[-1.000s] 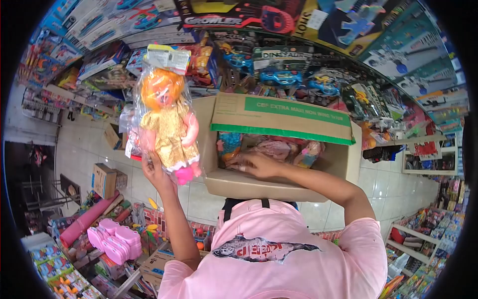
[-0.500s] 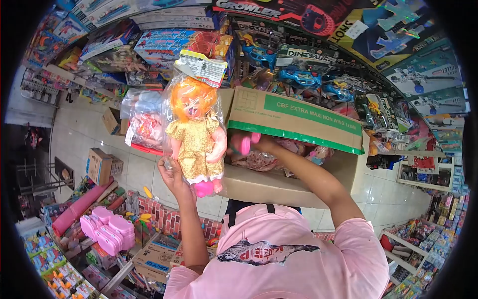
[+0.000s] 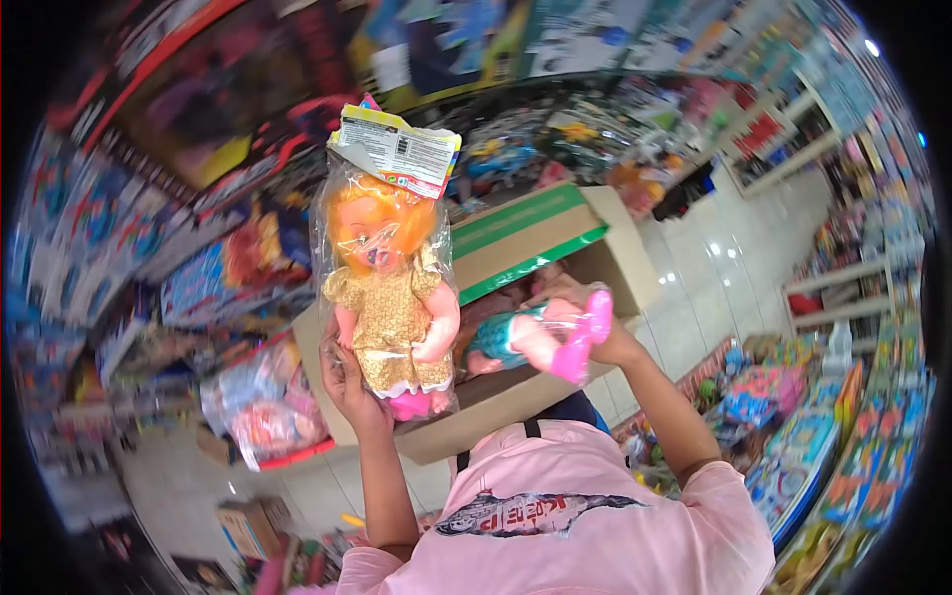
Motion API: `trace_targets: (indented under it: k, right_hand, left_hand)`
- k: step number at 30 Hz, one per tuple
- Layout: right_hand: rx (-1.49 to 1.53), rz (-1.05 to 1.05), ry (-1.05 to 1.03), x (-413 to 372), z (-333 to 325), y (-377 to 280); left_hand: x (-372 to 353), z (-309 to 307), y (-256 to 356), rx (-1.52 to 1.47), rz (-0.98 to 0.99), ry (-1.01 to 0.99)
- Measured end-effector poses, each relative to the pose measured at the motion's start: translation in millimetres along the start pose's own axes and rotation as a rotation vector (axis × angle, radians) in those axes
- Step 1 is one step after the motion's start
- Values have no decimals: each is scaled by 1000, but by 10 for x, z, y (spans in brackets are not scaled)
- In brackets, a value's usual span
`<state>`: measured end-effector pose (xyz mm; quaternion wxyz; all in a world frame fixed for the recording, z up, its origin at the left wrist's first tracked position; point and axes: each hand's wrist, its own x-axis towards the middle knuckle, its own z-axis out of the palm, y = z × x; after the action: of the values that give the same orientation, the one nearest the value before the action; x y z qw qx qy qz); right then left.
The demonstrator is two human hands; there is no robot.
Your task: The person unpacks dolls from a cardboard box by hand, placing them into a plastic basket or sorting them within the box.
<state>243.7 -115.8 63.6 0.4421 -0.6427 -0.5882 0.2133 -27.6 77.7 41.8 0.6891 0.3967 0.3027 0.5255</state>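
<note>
Clear plastic covered the gold-dressed doll (image 3: 395,312), upright above the near-left part of the carton (image 3: 496,415), and our left hand (image 3: 349,382) had its fingers clamped on the bag's lower left side. Held so low, the doll could, we judged, tip over headfirst, or the slick film could slide. Partly inside the carton, the turquoise-clad doll (image 3: 506,339) pointed its shoes toward the near-right corner. Our right hand (image 3: 617,343) was just behind them; we could not tell how its fingers stood. A skewed pull could catch that doll beneath the green-edged flap (image 3: 531,238). A swing leftward could knock the bagged toys (image 3: 266,407) beside the carton's left end.
</note>
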Motion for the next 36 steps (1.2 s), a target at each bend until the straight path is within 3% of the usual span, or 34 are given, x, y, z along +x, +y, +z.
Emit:
trace_targets:
  k: [3, 5, 7, 9, 11, 13, 17, 22, 24, 29, 31, 36]
  right_hand:
    - [-95, 57, 174, -425, -344, -173]
    - [246, 332, 551, -765, -436, -248]
    - [305, 338, 648, -1185, -471, -175]
    - [697, 334, 1067, -1417, -527, -220]
    - [670, 327, 1146, -1811, -462, -165]
    - [779, 266, 1420, -2039, -459, -243]
    - [951, 223, 1555, -2346, -652, -681]
    - [1046, 196, 1760, -3181, -222, -732]
    - [972, 316, 1855, -3238, -171, -895]
    - [983, 316, 1932, -3596, 319, -1105]
    - [1145, 331, 1889, -3502, 254, -1420]
    - [1115, 243, 1871, -3795, 798, -1661]
  left_hand:
    - [38, 356, -121, 14, -81, -154]
    - [10, 563, -211, 20, -141, -243]
    - [-56, 735, -299, 4, -179, -328]
    - [-113, 942, -325, 1, -226, -369]
    - [-221, 996, -428, 66, -245, -369]
    - [-334, 1096, -436, 42, -259, -430]
    - [-480, 1334, -378, 1, -406, -455]
    - [-1059, 1365, -370, 3, -414, -550]
    - [-1143, 1396, -319, 17, -493, -543]
    - [-1623, 1095, -378, 107, -542, -569]
    - [-1686, 1153, -245, 115, -591, -573]
    - [-1776, 807, -190, 119, -581, -727]
